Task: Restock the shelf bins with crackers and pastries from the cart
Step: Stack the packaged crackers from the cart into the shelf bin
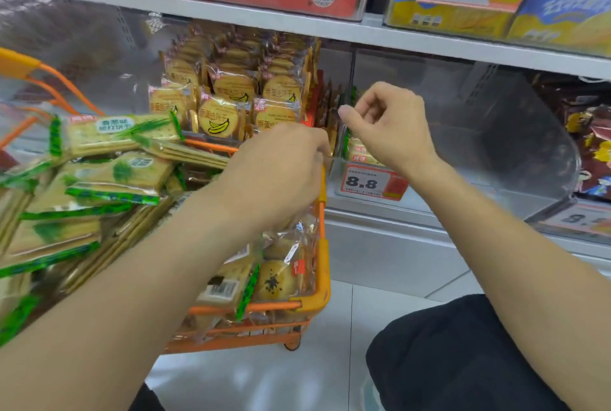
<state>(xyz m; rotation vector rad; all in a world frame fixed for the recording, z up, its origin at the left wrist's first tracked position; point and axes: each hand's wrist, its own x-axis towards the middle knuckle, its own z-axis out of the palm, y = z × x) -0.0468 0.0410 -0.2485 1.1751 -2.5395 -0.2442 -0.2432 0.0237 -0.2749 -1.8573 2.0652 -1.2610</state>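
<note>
The left hand rests on the orange wire cart, grip hidden. The right hand, beside it, is curled and holds nothing.

A single head-worn wide-angle camera looks forward and down from close range. It faces the white metal shelf straight ahead, the orange wire cart just below left.

Left hand fingertips hidden behind the orange cart rim, cracker packs cut off at left edge, pastries partly covered by forearm, lower-right price tag blurred and cropped, upper boxes cut off.
</note>
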